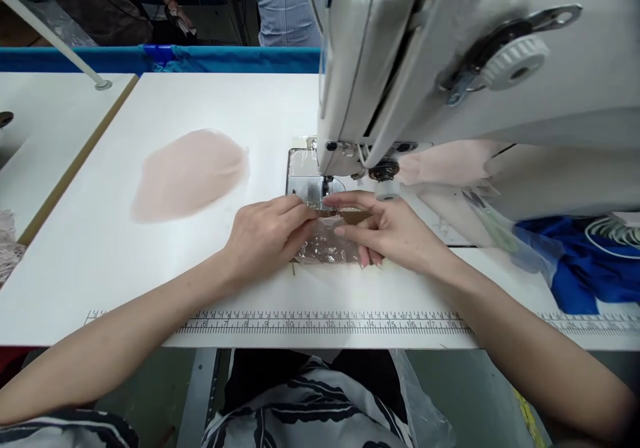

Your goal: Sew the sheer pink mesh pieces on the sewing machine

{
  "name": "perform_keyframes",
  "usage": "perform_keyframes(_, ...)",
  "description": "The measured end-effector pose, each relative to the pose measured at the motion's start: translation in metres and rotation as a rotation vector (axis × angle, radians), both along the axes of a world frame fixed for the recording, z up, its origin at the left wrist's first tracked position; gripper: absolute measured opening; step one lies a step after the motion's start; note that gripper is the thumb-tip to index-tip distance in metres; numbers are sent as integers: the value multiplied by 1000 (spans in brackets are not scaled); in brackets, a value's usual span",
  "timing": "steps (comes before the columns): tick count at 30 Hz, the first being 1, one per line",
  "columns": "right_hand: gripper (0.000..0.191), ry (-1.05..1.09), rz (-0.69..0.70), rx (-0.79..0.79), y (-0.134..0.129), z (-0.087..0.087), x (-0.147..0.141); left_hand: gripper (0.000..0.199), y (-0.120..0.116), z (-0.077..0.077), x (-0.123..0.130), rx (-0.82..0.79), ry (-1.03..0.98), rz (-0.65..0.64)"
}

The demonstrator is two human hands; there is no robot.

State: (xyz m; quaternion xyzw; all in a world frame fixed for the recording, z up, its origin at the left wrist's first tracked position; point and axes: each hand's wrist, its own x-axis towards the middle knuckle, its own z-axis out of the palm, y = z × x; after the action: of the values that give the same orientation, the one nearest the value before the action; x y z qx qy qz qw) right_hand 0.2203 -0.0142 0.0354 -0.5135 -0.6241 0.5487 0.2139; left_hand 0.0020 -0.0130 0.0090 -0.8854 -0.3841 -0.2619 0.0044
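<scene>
Just in front of the needle area of a white sewing machine (367,68), both hands are at the metal needle plate (301,168). My left hand (267,231) has its fingers pressed together near the plate's front edge; what they hold, if anything, is hidden. My right hand (387,231) is beside it with thumb and forefinger apart, its forefinger reaching toward the presser foot (326,188). Under and between the hands lies a shiny clear plastic piece (330,243). A pale pink fabric piece (193,176) lies flat on the white table to the left.
More pink fabric (445,163) lies behind the machine's head on the right. Blue cloth (575,261) and clear plastic are at the far right. A ruler strip (310,323) runs along the table's front edge. A thin pole (55,35) stands at upper left; a person's striped clothing (286,8) shows beyond.
</scene>
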Motion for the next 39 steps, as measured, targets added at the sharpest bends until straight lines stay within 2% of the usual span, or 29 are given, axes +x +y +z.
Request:
perform_keyframes(2,31,5,-6,-46,2,0,1,13,0,0,2,-6,-40,-14)
perform_keyframes(5,18,21,-37,-31,4,-1,1,14,-1,1,5,-25,-85,-30)
perform_keyframes(10,13,44,-52,17,7,-5,3,14,-4,3,7,-92,-123,-50)
perform_keyframes(16,11,64,-40,-35,8,-3,3,15,-6,3,9,-258,-187,-59)
perform_keyframes(20,19,153,-13,-71,5,1,1,16,-6,7,10,-398,-248,-61)
perform_keyframes(24,26,185,-40,8,2,-3,-4,19,-7,12,11,-434,-294,-57)
perform_keyframes(27,24,91,-62,138,-3,-8,-9,37,-11,14,12,-371,-213,-20)
perform_keyframes(29,21,17,-29,215,-6,-9,-12,34,-12,15,13,-393,-160,37)
perform_keyframes(32,17,-54,21,257,-7,-10,-13,15,-9,19,8,-590,-208,18)
perform_keyframes(37,10,-21,57,163,-3,-10,-3,7,7,24,-5,-1106,-411,-29)
perform_keyframes(39,11,6,49,115,-2,-9,-1,7,11,24,-8,-1250,-444,-77)
